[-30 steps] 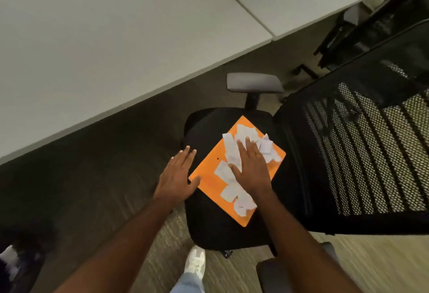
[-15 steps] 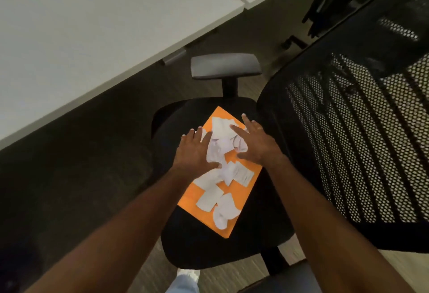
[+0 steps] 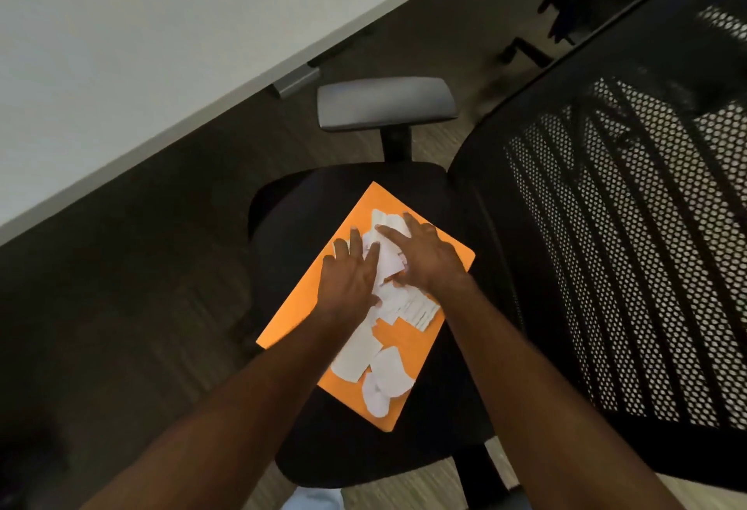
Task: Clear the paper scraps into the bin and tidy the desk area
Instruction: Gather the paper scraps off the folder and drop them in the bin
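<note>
An orange folder (image 3: 295,319) lies flat on the black seat of an office chair (image 3: 343,449). Several white paper scraps (image 3: 388,372) are strewn over it. My left hand (image 3: 349,279) and my right hand (image 3: 424,258) rest palm-down on the upper part of the folder, fingers spread, pressing a bunch of scraps (image 3: 390,254) together between them. Neither hand has closed around any paper. More scraps lie loose lower on the folder, near my forearms. No bin is in sight.
The chair's black mesh backrest (image 3: 626,246) rises on the right. A grey armrest (image 3: 384,103) stands just beyond the seat. A white desk (image 3: 141,44) fills the upper left, with dark floor between desk and chair. Another chair base (image 3: 566,16) shows at top right.
My left hand moved from the folder's left edge onto the scraps. Both hands have drawn closer together, bunching the upper scraps between them. The camera has come nearer.
</note>
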`<state>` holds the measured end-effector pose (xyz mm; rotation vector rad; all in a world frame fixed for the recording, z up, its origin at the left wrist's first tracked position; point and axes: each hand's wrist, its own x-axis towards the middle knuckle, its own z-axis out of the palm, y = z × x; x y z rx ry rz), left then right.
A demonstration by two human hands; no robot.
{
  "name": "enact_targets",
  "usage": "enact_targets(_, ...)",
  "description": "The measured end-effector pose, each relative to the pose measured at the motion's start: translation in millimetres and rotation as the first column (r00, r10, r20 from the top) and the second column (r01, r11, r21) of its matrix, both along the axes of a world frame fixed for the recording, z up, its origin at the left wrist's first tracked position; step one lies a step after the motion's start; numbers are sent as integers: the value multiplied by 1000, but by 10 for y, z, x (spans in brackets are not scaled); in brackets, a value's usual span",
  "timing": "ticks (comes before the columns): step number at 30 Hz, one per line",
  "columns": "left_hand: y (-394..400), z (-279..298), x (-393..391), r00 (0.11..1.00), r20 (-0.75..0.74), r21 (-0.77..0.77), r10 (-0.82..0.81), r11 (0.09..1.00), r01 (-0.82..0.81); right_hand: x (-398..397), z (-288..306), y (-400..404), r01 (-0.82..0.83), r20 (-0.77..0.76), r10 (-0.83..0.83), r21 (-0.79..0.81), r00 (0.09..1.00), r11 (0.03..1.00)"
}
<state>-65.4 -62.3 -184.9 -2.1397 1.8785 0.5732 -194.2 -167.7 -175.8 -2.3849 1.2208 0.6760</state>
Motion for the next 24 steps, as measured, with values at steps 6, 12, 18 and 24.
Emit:
enact_targets(6, 2, 50, 27, 996, -71, -154, 60, 986, -70, -46, -118, 230, 195, 205, -166, -129, 965, 972)
enact_targets(12, 10, -36, 0, 862, -403, -158, 307, 905, -396, -65, -210, 346, 318, 340, -235, -212, 911, 924)
enact_targets(18, -36, -48, 149, 670, -592, -30, 449, 818, -574, -173, -239, 213, 523, 521, -432, -33, 736, 852)
enact_targets(24, -23, -5, 329, 325, -756, 165, 568, 647, -745, -300, -75, 127, 702, 545, -753, 368, 369, 610)
